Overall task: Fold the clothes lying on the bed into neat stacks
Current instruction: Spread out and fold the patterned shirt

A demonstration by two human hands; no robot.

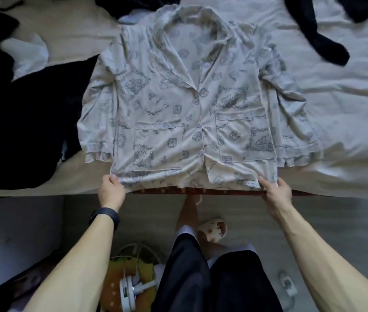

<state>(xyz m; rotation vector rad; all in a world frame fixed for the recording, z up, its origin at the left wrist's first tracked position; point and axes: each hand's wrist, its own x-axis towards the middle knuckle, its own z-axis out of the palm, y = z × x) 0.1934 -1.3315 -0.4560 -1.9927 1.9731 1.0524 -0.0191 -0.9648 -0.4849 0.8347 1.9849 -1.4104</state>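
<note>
A cream printed cotton pyjama shirt [192, 104] lies front-up at the bed's [347, 109] near edge. The left hand [111, 191] and right hand [276, 192] each pinch a hem corner. Pulling evenly should flatten wrinkles before folding.

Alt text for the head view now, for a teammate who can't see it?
A left hand and a right hand grip the bottom hem corners of a cream printed pyjama shirt spread flat, buttoned front up, on a bed. A dark garment lies beside it on the left, a black garment at upper right.
</note>
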